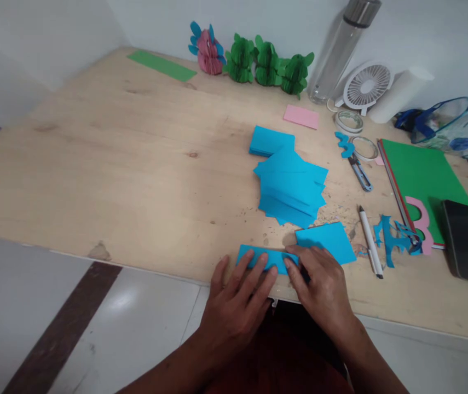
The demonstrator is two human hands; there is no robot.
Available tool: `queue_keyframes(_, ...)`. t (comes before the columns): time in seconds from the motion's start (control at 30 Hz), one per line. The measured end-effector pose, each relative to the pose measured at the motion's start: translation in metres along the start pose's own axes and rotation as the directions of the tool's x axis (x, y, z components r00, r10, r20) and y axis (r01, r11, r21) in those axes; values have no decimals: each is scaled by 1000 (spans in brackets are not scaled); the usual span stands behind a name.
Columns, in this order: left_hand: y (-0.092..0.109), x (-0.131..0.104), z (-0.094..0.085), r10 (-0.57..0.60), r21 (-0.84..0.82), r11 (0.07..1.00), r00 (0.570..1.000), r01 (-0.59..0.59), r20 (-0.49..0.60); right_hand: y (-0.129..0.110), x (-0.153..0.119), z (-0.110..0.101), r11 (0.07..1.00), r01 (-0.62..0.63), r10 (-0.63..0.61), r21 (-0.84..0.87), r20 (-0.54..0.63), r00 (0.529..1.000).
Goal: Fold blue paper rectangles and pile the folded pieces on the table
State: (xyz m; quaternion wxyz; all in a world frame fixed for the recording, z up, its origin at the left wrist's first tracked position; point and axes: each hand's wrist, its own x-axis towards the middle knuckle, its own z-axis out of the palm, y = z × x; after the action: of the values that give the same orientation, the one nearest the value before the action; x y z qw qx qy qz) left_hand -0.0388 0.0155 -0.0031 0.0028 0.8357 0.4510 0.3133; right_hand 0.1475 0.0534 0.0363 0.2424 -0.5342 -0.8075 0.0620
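A narrow blue piece of paper [275, 257], which looks folded, lies at the table's front edge. My left hand [236, 309] presses on its left part with fingers spread and laid flat. My right hand [322, 279] has its fingers bent around the right end of the paper, with thumb and forefinger on it; part of that end is hidden. Beside my right hand lies a flat blue sheet [330, 241]. Farther back is a loose, fanned pile of blue papers [291, 183], touching a neater blue stack [270, 139].
Right: a pen [370, 241], blue paper scraps [393, 238], cutter [360, 172], tape roll [365, 148], green sheet [431, 169], pink cutout [422, 224], phone [467, 241]. Back: paper figures [240, 60], bottle [340, 54], fan [367, 86], pink paper [301, 116], green strip [162, 64].
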Motion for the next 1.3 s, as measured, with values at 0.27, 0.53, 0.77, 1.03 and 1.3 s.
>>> queue_keyframes(0.27, 2, 1, -2, -22, 1, 1000, 999, 22, 25, 0, 1, 1, 999, 30, -31, -29, -9, 999)
queue_keyframes(0.53, 3, 0, -2, -28, 14, 1000, 999, 27, 37, 0, 1, 2, 999, 25, -25, -38, -8, 1000)
queue_keyframes(0.77, 3, 1, -1, -22, 46, 999, 999, 21, 33, 0, 2, 1, 998, 26, -27, -56, -14, 1000)
queue_keyframes(1.03, 3, 1, -1, -15, 57, 998, 1000, 13, 28, -3, 3, 0, 994, 7, -5, -110, 19, 1000)
queue_keyframes(1.3, 2, 0, 1, 11, 73, 997, 1000, -13, 28, -13, 2, -11, 983, -2, -7, -182, -48, 999)
